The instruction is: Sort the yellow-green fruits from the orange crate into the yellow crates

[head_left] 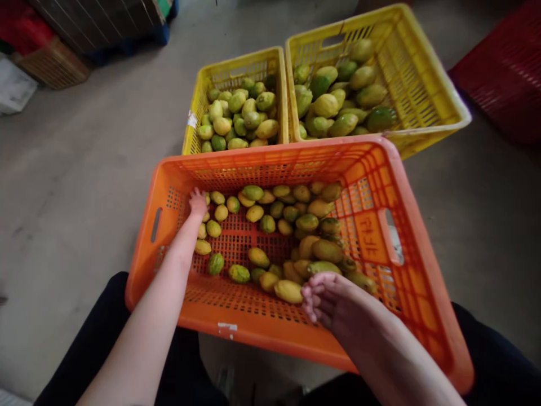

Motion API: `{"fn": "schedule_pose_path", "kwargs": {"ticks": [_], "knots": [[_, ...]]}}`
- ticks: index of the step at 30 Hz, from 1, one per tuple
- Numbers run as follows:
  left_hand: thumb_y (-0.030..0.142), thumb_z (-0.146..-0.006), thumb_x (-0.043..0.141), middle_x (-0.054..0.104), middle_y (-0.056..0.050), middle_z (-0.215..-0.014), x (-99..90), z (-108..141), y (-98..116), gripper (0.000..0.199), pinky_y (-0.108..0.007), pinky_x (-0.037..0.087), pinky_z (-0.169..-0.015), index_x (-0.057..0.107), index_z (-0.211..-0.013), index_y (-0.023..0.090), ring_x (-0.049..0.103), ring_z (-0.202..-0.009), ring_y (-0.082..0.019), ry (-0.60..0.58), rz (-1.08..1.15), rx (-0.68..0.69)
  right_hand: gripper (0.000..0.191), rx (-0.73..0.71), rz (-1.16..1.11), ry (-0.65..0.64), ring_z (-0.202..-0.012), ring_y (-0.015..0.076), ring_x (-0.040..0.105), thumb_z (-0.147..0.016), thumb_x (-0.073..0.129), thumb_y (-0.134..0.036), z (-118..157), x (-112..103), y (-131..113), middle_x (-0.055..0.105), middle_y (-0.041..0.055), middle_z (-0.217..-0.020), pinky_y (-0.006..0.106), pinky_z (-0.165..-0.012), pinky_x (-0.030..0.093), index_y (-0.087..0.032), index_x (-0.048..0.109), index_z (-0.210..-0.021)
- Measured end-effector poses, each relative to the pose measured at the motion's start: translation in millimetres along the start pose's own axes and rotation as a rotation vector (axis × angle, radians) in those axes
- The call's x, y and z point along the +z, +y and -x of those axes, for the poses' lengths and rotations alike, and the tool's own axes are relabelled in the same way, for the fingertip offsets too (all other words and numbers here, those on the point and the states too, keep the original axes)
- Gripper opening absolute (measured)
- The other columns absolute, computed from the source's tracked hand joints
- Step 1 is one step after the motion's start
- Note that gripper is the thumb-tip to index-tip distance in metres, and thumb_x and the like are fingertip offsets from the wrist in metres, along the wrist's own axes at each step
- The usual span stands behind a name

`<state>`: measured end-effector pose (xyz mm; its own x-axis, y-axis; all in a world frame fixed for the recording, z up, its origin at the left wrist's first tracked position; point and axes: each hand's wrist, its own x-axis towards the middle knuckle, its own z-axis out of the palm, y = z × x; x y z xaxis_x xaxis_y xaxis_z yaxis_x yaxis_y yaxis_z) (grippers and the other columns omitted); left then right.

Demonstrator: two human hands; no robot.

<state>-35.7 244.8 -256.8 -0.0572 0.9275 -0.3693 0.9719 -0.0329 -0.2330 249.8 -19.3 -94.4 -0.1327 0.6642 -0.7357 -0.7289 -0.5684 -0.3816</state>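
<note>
A large orange plastic crate (pixel 270 148) stands in front of me, its slotted floor partly covered with green and yellow papaya-like fruits (pixel 254 213). My left hand (pixel 197 202) reaches to the far left inside it, fingers spread at a fruit beside the left wall; its fingertips are partly hidden. Over the near right part, my right hand (pixel 327 296) has loosely curled fingers that are apart, with nothing visible in them. Its fingertips are close to a yellow fruit (pixel 289 291); I cannot tell if they touch. More fruits are heaped along the crate's right side.
Behind the orange crate stand a smaller yellow crate (pixel 192 119) and a larger yellow crate (pixel 416 84), both holding similar fruits. A red crate (pixel 502 73) is at the right. A brown basket (pixel 53 65) and a blue pallet (pixel 131 45) lie at the back left on grey floor.
</note>
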Motion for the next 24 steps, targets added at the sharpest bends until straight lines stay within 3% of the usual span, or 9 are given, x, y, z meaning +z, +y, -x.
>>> {"fn": "schedule_pose_path", "kwargs": {"ticks": [4, 8, 11, 14, 16, 18, 19, 21, 24], "knots": [[0.024, -0.087, 0.060, 0.049, -0.027, -0.135, -3.2, 31.9, 11.4, 0.045, -0.045, 0.045, -0.093, 0.049, -0.128, 0.009, 0.045, -0.126, -0.037, -0.063, 0.056, 0.087, 0.025, -0.067, 0.043, 0.016, -0.060, 0.0148, 0.064, -0.057, 0.082, -0.035, 13.1, 11.2, -4.1, 0.070, 0.0043, -0.068, 0.024, -0.057, 0.052, -0.017, 0.070, -0.069], [0.054, -0.079, 0.067, 0.066, -0.013, -0.108, -29.4, 75.7, 9.6, 0.057, -0.036, 0.049, -0.088, 0.056, -0.111, 0.009, 0.061, -0.100, -0.024, -0.129, 0.191, 0.159, 0.015, -0.146, 0.052, -0.050, -0.062, 0.0147, 0.064, -0.064, 0.075, -0.028, 21.7, 16.5, -11.2, 0.070, 0.0052, -0.072, 0.024, -0.060, 0.053, -0.016, 0.069, -0.072], [0.064, -0.079, 0.061, 0.068, -0.007, -0.104, -68.9, 121.9, 9.9, 0.058, -0.030, 0.051, -0.083, 0.056, -0.109, 0.014, 0.063, -0.093, -0.019, -0.090, 0.340, 0.233, 0.009, -0.155, -0.005, -0.046, -0.070, 0.0173, 0.067, -0.071, 0.068, -0.022, 23.6, 25.3, -6.8, 0.071, 0.0074, -0.080, 0.027, -0.066, 0.055, -0.016, 0.067, -0.076], [0.057, -0.068, 0.075, 0.066, -0.008, -0.110, -121.3, 181.2, 18.4, 0.064, -0.034, 0.052, -0.086, 0.054, -0.114, 0.017, 0.063, -0.099, -0.022, 0.016, 0.720, 0.443, 0.017, -0.102, -0.121, -0.018, -0.080, 0.0223, 0.069, -0.078, 0.065, -0.033, 27.0, 44.1, 6.7, 0.070, 0.0082, -0.088, 0.036, -0.073, 0.059, -0.018, 0.063, -0.084], [0.053, -0.065, 0.079, 0.065, -0.009, -0.113, -154.4, 221.4, 25.8, 0.067, -0.038, 0.052, -0.088, 0.053, -0.117, 0.019, 0.064, -0.100, -0.023, -0.077, 0.937, 0.625, 0.029, -0.069, -0.207, -0.091, -0.082, 0.0238, 0.069, -0.081, 0.062, -0.047, 30.9, 57.2, 14.2, 0.069, 0.0081, -0.089, 0.041, -0.072, 0.060, -0.020, 0.061, -0.091], [0.048, -0.064, 0.082, 0.063, -0.011, -0.118, -177.9, 253.0, 31.1, 0.066, -0.041, 0.051, -0.090, 0.055, -0.117, 0.020, 0.065, -0.101, -0.022, -0.195, 1.030, 0.771, 0.035, -0.060, -0.292, -0.173, -0.078, 0.0216, 0.068, -0.083, 0.060, -0.053, 34.4, 64.8, 14.8, 0.069, 0.0072, -0.086, 0.037, -0.066, 0.060, -0.020, 0.060, -0.096], [0.045, -0.064, 0.082, 0.063, -0.011, -0.119, -184.4, 263.2, 32.1, 0.063, -0.041, 0.050, -0.092, 0.057, -0.115, 0.020, 0.065, -0.102, -0.022, -0.212, 1.055, 0.825, 0.034, -0.067, -0.331, -0.181, -0.075, 0.0197, 0.067, -0.084, 0.059, -0.051, 35.4, 65.4, 11.7, 0.068, 0.0063, -0.083, 0.033, -0.062, 0.060, -0.019, 0.060, -0.096], [0.046, -0.066, 0.081, 0.065, -0.010, -0.118, -186.5, 270.2, 30.6, 0.050, -0.041, 0.047, -0.096, 0.064, -0.104, 0.018, 0.064, -0.106, -0.022, -0.133, 1.082, 0.877, 0.027, -0.100, -0.389, -0.123, -0.069, 0.0170, 0.065, -0.084, 0.059, -0.044, 35.5, 60.1, -0.4, 0.067, 0.0045, -0.076, 0.026, -0.055, 0.058, -0.019, 0.060, -0.094], [0.056, -0.076, 0.068, 0.071, -0.009, -0.104, -165.9, 252.9, 22.4, 0.041, -0.038, 0.047, -0.097, 0.070, -0.082, 0.016, 0.065, -0.103, -0.023, 0.007, 1.023, 0.804, 0.025, -0.202, -0.444, -0.031, -0.069, 0.0168, 0.064, -0.081, 0.061, -0.042, 33.7, 41.3, -25.0, 0.065, 0.0035, -0.074, 0.023, -0.051, 0.057, -0.019, 0.058, -0.091]]}}
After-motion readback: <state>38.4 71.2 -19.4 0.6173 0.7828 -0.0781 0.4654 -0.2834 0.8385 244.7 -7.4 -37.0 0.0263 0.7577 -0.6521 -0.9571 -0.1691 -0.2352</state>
